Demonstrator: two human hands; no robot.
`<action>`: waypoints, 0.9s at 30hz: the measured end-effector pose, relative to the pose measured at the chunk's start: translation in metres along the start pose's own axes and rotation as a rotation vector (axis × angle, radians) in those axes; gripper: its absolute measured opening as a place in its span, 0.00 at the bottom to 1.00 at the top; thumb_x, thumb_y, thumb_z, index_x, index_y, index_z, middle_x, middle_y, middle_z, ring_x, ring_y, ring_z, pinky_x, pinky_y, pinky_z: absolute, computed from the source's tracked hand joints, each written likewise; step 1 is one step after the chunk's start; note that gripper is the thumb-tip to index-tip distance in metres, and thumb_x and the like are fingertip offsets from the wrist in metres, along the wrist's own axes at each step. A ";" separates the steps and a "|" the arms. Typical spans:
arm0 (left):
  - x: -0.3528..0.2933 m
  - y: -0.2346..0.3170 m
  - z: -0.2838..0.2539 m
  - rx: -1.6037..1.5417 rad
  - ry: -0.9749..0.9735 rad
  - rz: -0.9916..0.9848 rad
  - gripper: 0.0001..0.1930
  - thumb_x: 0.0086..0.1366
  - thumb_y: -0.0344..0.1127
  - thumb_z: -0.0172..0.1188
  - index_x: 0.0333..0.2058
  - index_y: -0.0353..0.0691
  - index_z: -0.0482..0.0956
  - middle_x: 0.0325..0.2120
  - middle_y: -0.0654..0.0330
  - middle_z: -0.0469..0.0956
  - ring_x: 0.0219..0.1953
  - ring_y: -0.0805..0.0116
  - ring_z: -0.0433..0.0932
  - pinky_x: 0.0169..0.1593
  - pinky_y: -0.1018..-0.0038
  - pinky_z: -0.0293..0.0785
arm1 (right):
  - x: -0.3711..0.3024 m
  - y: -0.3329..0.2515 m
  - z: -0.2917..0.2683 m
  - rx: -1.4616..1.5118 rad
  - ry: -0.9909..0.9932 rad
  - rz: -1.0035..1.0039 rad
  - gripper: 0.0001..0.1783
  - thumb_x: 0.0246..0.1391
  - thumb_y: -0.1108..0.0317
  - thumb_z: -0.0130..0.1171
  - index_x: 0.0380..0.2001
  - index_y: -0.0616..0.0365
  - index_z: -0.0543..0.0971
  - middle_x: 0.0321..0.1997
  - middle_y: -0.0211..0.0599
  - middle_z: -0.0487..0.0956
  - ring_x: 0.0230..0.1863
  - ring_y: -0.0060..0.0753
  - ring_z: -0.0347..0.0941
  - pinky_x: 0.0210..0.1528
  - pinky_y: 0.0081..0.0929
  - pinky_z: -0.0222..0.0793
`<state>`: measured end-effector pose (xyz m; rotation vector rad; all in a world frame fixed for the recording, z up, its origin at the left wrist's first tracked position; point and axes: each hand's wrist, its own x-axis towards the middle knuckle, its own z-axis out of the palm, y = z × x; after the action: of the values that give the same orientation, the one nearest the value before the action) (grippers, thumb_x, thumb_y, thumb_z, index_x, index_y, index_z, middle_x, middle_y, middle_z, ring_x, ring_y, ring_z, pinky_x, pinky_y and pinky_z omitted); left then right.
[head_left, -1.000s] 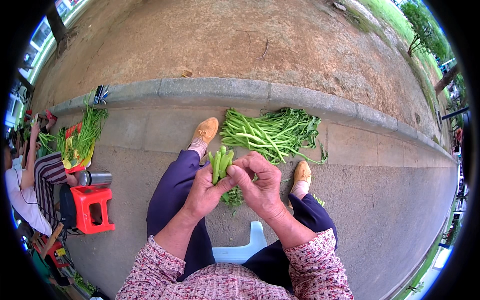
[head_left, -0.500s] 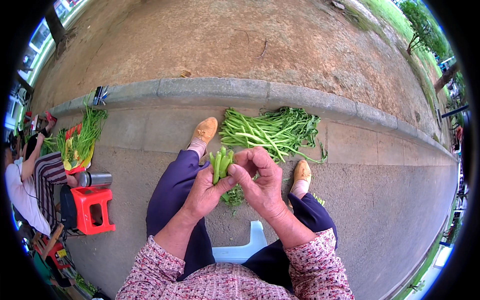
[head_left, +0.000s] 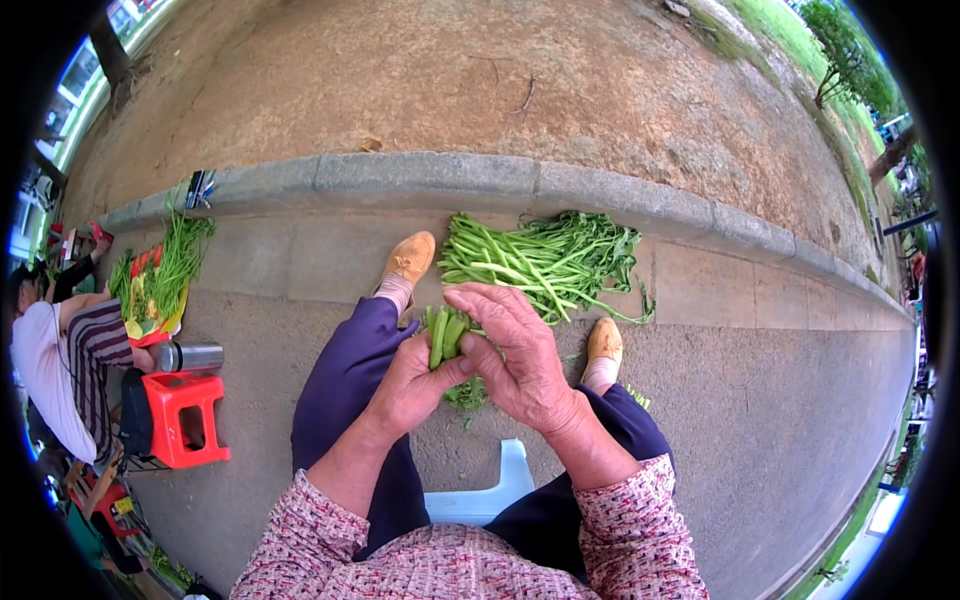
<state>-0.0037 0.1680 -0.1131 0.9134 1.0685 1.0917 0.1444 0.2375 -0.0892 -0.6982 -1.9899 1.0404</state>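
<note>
My left hand (head_left: pixel 408 382) is closed around a small bundle of short green stem pieces (head_left: pixel 446 335), their ends sticking up past the fingers. Against the same bundle, my right hand (head_left: pixel 522 362) has its thumb pressed in and its fingers bent over the top, which hides part of the pieces. Beyond my hands, a pile of long green leafy stems (head_left: pixel 520 262) lies on the pavement, leafy ends toward the right. Small green leaf scraps (head_left: pixel 467 393) lie on the ground below my hands.
A pale blue plastic stool (head_left: pixel 482 503) is under me. Along the far side runs a stone curb (head_left: pixel 430 180) with bare dirt behind it. At left are a red stool (head_left: pixel 187 420), a metal flask (head_left: pixel 192 357), more greens (head_left: pixel 180 260) and a seated person (head_left: pixel 60 370).
My right hand has shifted slightly left, its fingers going from a pinch to a longer curve over the stem pieces. The seated person at left has moved an arm.
</note>
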 end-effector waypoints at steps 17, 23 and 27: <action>-0.002 -0.003 -0.001 0.022 -0.020 -0.037 0.12 0.64 0.37 0.57 0.41 0.35 0.73 0.37 0.66 0.73 0.40 0.77 0.71 0.44 0.77 0.69 | 0.000 0.005 0.009 0.010 0.072 -0.025 0.19 0.46 0.74 0.61 0.45 0.62 0.75 0.44 0.47 0.76 0.45 0.50 0.73 0.48 0.38 0.69; -0.004 0.001 0.000 0.004 -0.014 -0.034 0.09 0.65 0.37 0.55 0.34 0.36 0.73 0.26 0.63 0.74 0.30 0.74 0.74 0.36 0.75 0.73 | 0.000 0.005 0.006 0.059 0.065 -0.025 0.17 0.48 0.72 0.60 0.43 0.62 0.76 0.44 0.47 0.76 0.44 0.48 0.73 0.48 0.36 0.69; -0.013 0.017 -0.009 -0.310 0.081 0.066 0.07 0.66 0.37 0.52 0.33 0.40 0.70 0.20 0.65 0.70 0.24 0.72 0.74 0.36 0.68 0.76 | 0.003 0.000 -0.008 0.418 0.226 0.301 0.23 0.54 0.67 0.59 0.52 0.62 0.71 0.45 0.38 0.77 0.44 0.27 0.72 0.48 0.24 0.68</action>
<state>-0.0182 0.1592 -0.0970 0.6643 0.9070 1.3168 0.1492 0.2428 -0.0852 -0.8530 -1.4390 1.4325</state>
